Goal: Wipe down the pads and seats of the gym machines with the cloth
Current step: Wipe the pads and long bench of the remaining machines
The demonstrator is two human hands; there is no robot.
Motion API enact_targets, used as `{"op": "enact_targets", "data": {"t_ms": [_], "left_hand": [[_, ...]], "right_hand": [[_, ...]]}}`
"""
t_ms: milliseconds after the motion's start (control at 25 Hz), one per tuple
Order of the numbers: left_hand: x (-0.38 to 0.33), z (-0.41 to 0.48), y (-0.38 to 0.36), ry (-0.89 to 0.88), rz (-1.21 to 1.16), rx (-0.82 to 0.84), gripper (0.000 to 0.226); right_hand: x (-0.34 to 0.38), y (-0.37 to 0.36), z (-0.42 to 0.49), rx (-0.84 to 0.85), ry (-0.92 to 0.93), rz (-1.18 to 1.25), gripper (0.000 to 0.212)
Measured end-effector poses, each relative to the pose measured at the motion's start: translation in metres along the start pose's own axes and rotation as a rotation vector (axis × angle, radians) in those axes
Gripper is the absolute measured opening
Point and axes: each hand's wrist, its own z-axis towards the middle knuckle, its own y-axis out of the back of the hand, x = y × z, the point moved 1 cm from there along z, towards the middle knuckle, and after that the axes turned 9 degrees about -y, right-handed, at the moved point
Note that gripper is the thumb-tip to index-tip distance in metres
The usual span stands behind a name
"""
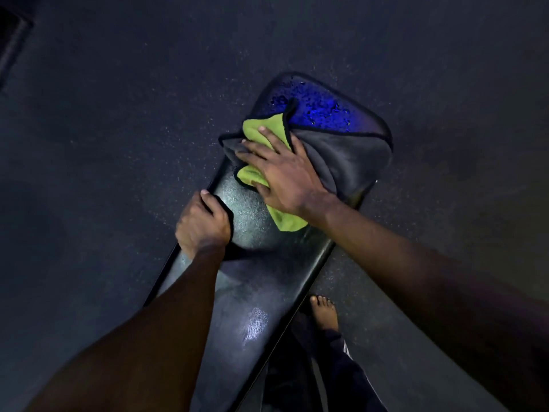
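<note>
A long black bench pad (252, 292) runs from the bottom centre up to the right. Its far end (320, 105) is wet with droplets that glow blue. A grey and lime-green cloth (347, 156) lies crumpled across the pad's upper part. My right hand (279, 173) presses flat on the cloth, fingers spread. My left hand (202, 224) grips the pad's left edge, fingers curled over the rim.
Dark speckled rubber floor (118, 144) surrounds the bench on all sides. My bare right foot (323, 313) stands on the floor by the pad's right edge. A dark object (12, 40) sits in the top left corner.
</note>
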Motion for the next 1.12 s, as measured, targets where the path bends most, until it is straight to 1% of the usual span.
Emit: {"op": "enact_targets", "data": {"t_ms": [40,80,200,240,280,320,400,440,480,520,560,680,720,760,800,840,920,960,1000,1040,1120], "left_hand": [[0.001,0.001,0.0,0.004,0.0,0.008,0.056],[0.002,0.002,0.0,0.006,-0.005,0.017,0.055],[0.0,0.002,-0.001,-0.004,-0.024,0.023,0.06],[0.001,0.002,-0.001,-0.011,-0.031,0.028,0.061],[0.003,0.003,-0.001,-0.022,-0.035,0.035,0.061],[0.004,0.002,-0.001,-0.033,-0.04,0.038,0.061],[0.006,0.004,0.0,-0.032,-0.058,0.051,0.06],[0.006,0.004,0.0,-0.026,-0.067,0.063,0.06],[0.006,0.005,0.0,-0.022,-0.073,0.069,0.06],[0.006,0.006,0.0,-0.022,-0.077,0.075,0.06],[0.007,0.007,-0.001,-0.024,-0.078,0.084,0.06],[0.005,0.006,-0.001,-0.016,-0.07,0.132,0.059],[0.005,0.007,0.0,-0.007,-0.078,0.144,0.058],[0.005,0.007,0.001,-0.005,-0.088,0.144,0.056],[0.004,0.007,0.002,-0.013,-0.091,0.135,0.054],[0.004,0.007,0.003,-0.021,-0.095,0.122,0.052],[0.005,0.008,0.003,-0.032,-0.11,0.115,0.049],[0.006,0.008,0.003,-0.033,-0.113,0.116,0.047],[0.007,0.008,0.003,-0.032,-0.115,0.117,0.046],[0.008,0.008,0.004,-0.031,-0.12,0.119,0.046],[0.008,0.007,0.006,-0.031,-0.125,0.123,0.044]], "right_hand": [[-0.002,0.003,0.014,0.007,-0.001,-0.005,0.063],[-0.002,0.006,0.03,0.005,-0.042,0.005,0.061],[0.011,0.01,0.061,-0.069,-0.234,0.014,0.052],[0.018,0.009,0.063,-0.09,-0.258,0.012,0.05],[0.024,0.005,0.06,-0.093,-0.232,0.004,0.049],[0.029,0.001,0.054,-0.079,-0.155,-0.018,0.049],[0.031,-0.003,0.046,-0.015,0.059,-0.088,0.048],[0.027,-0.002,0.049,0.013,0.132,-0.102,0.048],[0.022,0.0,0.055,0.021,0.158,-0.1,0.048],[0.016,0.002,0.062,0.007,0.135,-0.086,0.049],[0.011,0.003,0.066,-0.024,0.061,-0.06,0.049],[0.013,0.004,0.062,-0.14,-0.268,0.03,0.051],[0.023,0.002,0.057,-0.157,-0.357,0.054,0.052],[0.034,-0.001,0.05,-0.148,-0.403,0.057,0.054],[0.045,-0.004,0.041,-0.122,-0.374,0.031,0.057],[0.051,-0.008,0.033,-0.073,-0.271,-0.018,0.058],[0.046,-0.009,0.025,0.05,0.01,-0.113,0.059],[0.036,-0.006,0.03,0.079,0.084,-0.134,0.06],[0.026,-0.001,0.038,0.083,0.078,-0.137,0.061],[0.018,0.004,0.047,0.062,0.01,-0.12,0.062],[0.013,0.011,0.057,0.001,-0.192,-0.06,0.06]]}}
